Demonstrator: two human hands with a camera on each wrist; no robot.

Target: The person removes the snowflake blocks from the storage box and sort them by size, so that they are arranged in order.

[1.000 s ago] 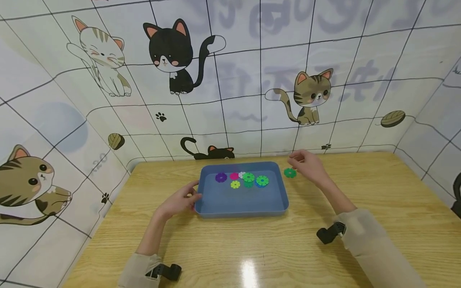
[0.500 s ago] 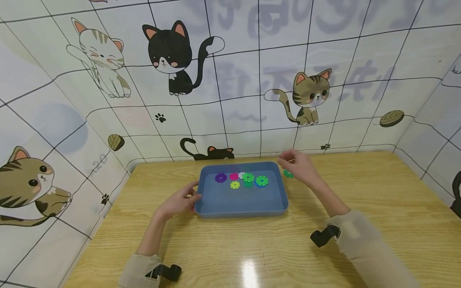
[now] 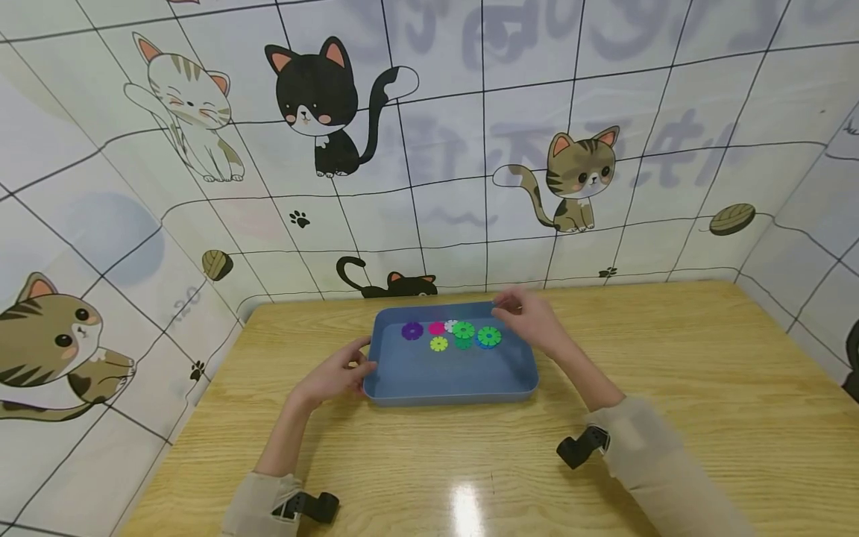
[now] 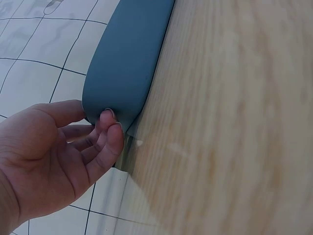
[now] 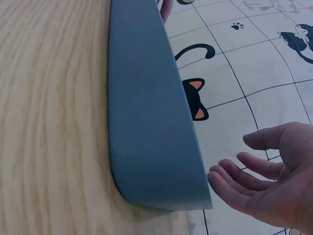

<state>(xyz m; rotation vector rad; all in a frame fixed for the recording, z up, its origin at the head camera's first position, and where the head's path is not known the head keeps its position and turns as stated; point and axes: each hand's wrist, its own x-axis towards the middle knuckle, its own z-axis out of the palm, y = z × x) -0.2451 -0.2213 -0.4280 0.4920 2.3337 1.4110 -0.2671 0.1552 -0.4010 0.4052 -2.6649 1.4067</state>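
Note:
A shallow blue tray [image 3: 443, 379] lies on the table. In it are several toothed plastic discs: a purple disc [image 3: 412, 330], a yellow disc [image 3: 438, 344], a pink disc [image 3: 437, 328] and green ones [image 3: 488, 336], with white and blue partly covered. My left hand [image 3: 335, 373] grips the tray's left end; in the left wrist view its curled fingers [image 4: 115, 139] bear on the outer wall. Above the tray's back right corner, my right hand [image 3: 530, 317] hovers with loosely bent fingers. The right wrist view shows nothing between its thumb and fingers [image 5: 232, 191].
The wooden table [image 3: 389, 462] extends in front and to both sides. A white wall covering [image 3: 456, 194] printed with cats and grid lines rises right behind the table. Black wrist cameras [image 3: 580, 447] sit on both sleeves.
My right hand has moved left from beside the tray to over its back right corner. It now hides the green disc seen on the table earlier. The left hand stays put.

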